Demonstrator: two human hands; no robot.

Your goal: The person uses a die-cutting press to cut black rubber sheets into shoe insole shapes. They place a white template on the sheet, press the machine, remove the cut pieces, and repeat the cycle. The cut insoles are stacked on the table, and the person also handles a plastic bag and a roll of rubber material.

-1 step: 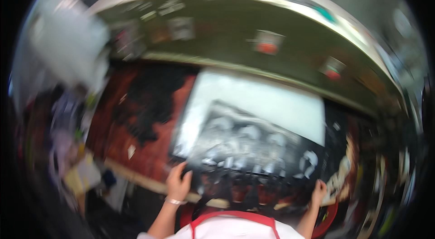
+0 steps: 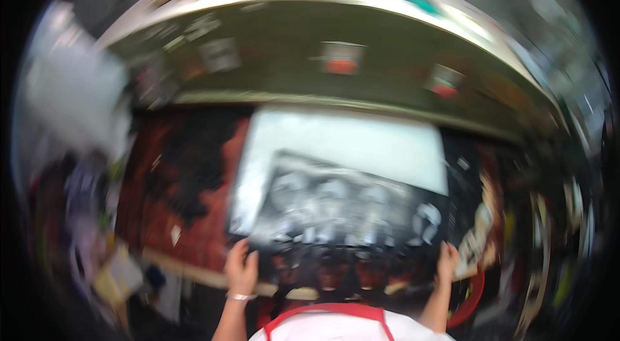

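A black sheet (image 2: 413, 189) with pale curved shapes and cut-outs lies over a white board (image 2: 361, 137), its near part reaching toward me in dark strips. A greyish, see-through-looking panel (image 2: 310, 192) with rounded shapes covers its middle. At the sheet's near left corner is my left hand (image 2: 241, 270), thumb and fingers apart, with a pale band on the wrist. My right hand (image 2: 447, 262) is at the near right corner, its fingers closed and seemingly pinching the sheet's edge. Motion blur hides the exact contact of both hands.
A black pile of material (image 2: 194, 166) lies on the reddish tabletop (image 2: 155, 231) at left. Behind runs a green panel (image 2: 278, 57) below a cluttered shelf. Off-white material (image 2: 479, 237) hangs at the right, above a red round rim (image 2: 476, 296). A pale bag-like bundle (image 2: 71, 76) stands far left.
The whole view has shifted and turned slightly, so the table appears further left. Both hands stay at the sheet's near corners.
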